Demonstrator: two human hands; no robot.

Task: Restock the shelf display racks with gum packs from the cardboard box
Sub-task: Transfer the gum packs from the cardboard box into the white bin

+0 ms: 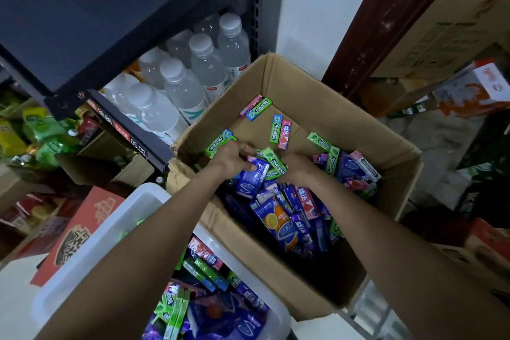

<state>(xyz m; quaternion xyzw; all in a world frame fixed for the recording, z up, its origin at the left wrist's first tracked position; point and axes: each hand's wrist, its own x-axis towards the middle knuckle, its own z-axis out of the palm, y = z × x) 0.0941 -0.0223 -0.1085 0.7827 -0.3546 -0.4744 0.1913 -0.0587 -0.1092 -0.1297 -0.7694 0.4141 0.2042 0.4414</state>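
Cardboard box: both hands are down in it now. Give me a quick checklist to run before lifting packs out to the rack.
1. Left hand has a pack: ok, its fingers curl round a blue gum pack.
2. Right hand has a pack: cannot tell; it rests on a green Doublemint pack with its fingers hidden.
3. Stock left in the cardboard box: ok, many loose packs remain.
4. Lift path clear: ok, the flaps are open and nothing lies over the hands.
5. Destination rack visible: not ok; only the white bin below, holding packs, shows.
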